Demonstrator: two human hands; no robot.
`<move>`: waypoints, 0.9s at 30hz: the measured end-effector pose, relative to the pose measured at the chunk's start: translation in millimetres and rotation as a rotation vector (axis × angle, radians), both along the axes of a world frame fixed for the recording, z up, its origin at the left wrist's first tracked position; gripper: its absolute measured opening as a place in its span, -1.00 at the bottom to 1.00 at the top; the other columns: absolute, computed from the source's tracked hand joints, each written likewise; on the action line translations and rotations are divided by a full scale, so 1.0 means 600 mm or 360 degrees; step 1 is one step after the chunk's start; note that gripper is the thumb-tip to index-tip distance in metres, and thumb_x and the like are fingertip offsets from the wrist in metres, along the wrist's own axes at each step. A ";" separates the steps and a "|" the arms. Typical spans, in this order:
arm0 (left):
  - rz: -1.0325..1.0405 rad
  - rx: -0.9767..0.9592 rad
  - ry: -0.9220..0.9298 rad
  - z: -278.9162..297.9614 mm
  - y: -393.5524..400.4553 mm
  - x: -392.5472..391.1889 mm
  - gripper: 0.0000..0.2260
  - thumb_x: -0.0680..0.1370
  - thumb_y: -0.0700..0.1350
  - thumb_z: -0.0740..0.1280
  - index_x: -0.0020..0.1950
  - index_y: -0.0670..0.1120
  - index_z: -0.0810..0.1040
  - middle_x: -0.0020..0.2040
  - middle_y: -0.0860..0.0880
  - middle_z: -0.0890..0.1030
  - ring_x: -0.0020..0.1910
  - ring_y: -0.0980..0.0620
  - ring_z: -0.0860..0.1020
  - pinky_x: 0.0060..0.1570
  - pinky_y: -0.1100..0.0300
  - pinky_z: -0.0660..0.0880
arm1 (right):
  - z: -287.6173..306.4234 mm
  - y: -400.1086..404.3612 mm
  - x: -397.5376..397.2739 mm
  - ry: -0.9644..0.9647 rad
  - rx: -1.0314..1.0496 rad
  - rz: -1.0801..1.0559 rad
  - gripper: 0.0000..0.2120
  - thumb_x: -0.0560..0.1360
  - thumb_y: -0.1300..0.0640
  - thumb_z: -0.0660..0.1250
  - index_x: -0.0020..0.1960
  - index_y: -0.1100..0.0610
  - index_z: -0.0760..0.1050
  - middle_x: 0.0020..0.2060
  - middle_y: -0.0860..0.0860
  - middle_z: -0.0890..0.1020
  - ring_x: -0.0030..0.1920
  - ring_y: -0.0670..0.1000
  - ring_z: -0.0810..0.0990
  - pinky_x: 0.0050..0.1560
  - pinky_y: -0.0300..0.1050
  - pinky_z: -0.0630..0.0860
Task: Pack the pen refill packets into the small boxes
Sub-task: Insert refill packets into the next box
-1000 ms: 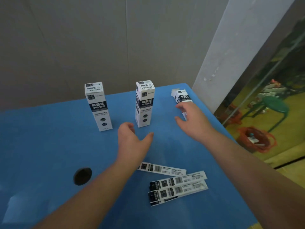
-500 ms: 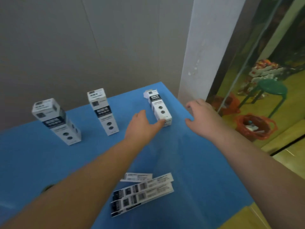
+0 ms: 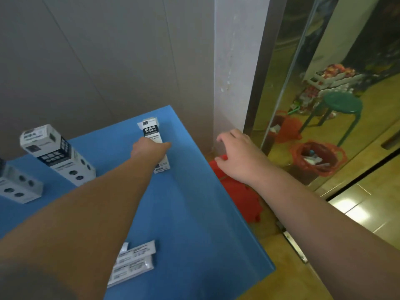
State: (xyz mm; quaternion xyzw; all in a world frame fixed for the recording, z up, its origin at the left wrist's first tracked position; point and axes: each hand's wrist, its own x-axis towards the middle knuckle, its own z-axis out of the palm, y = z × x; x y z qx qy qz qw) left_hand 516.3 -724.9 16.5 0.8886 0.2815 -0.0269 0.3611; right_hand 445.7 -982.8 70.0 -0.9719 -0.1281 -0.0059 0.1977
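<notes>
A blue table (image 3: 194, 213) fills the lower left, pushed into the corner by the grey wall (image 3: 108, 61), which keeps the work within arm's reach. Off its right edge lies a red object (image 3: 238, 191) on the floor, with a green stool (image 3: 342, 102) further back. Three small boxes stand or lean in a row along the far side: one at the left edge (image 3: 17, 187), a tilted middle box (image 3: 58, 154), and the right box (image 3: 154, 144) near the corner, its top flap seemingly open, probably ready for filling. The left hand (image 3: 149, 148) reaches across and wraps thumb and fingers around that right box, likely to bring it closer. The right hand (image 3: 240, 156) hovers beyond the table edge, fingers loosely curled, holding nothing. The pen refill packets (image 3: 134, 260) lie stacked flat at the near edge, still unpacked, well apart from the boxes.
</notes>
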 end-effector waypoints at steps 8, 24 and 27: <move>-0.0010 -0.0234 -0.0438 0.001 -0.022 -0.071 -0.55 0.48 -0.09 0.48 0.20 0.05 0.28 -0.06 0.12 0.51 -0.08 0.07 0.58 -0.31 0.20 0.40 | -0.007 0.011 0.026 0.0042 0.0054 0.0127 -0.57 0.55 0.00 0.36 0.39 0.04 0.41 0.29 0.01 0.44 0.34 0.08 0.41 0.26 0.01 0.48; 0.0093 -0.0590 -0.0961 0.083 0.175 -0.438 -0.58 0.38 0.15 0.51 0.17 0.26 0.44 0.06 0.33 0.64 0.01 0.27 0.65 -0.11 0.28 0.58 | 0.010 0.276 -0.042 0.0038 0.0108 0.0484 -0.54 0.51 0.04 0.41 0.37 0.09 0.45 0.30 0.05 0.49 0.35 0.10 0.47 0.35 0.04 0.43; 0.0146 -0.0516 -0.0986 0.069 0.250 -0.483 -0.55 0.46 0.01 0.59 0.18 0.29 0.43 0.10 0.34 0.63 0.08 0.28 0.63 0.10 0.12 0.57 | -0.001 0.328 -0.085 0.0191 0.0095 0.0579 -0.49 0.50 0.02 0.43 0.40 0.10 0.44 0.31 0.05 0.49 0.34 0.08 0.49 0.35 0.07 0.43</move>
